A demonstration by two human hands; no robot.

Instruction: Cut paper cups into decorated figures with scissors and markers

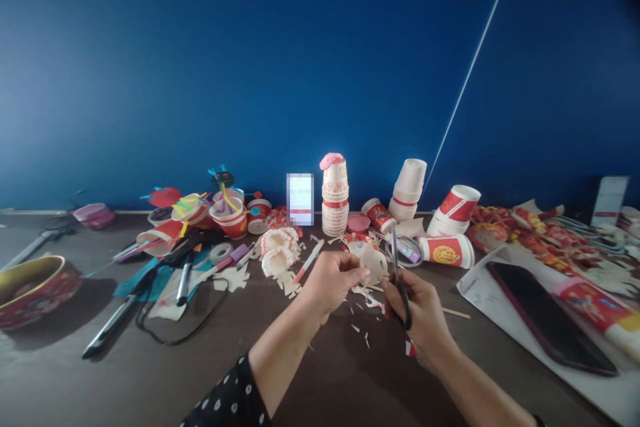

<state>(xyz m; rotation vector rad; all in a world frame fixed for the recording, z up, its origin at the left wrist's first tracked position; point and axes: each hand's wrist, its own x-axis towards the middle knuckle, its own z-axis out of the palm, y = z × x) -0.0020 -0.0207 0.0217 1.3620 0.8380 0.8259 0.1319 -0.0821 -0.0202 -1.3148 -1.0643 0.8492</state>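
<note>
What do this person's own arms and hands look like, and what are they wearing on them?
The left hand and right hand are bare, with no gloves. A dark sleeve with small white dots ends partway down the left arm, leaving the forearm bare. The right forearm is bare too, with a small dark item, perhaps a band, at the picture's bottom edge.

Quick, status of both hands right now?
Left hand: closed, pinching a cut paper piece.
Right hand: closed, holding black-handled scissors.
</note>
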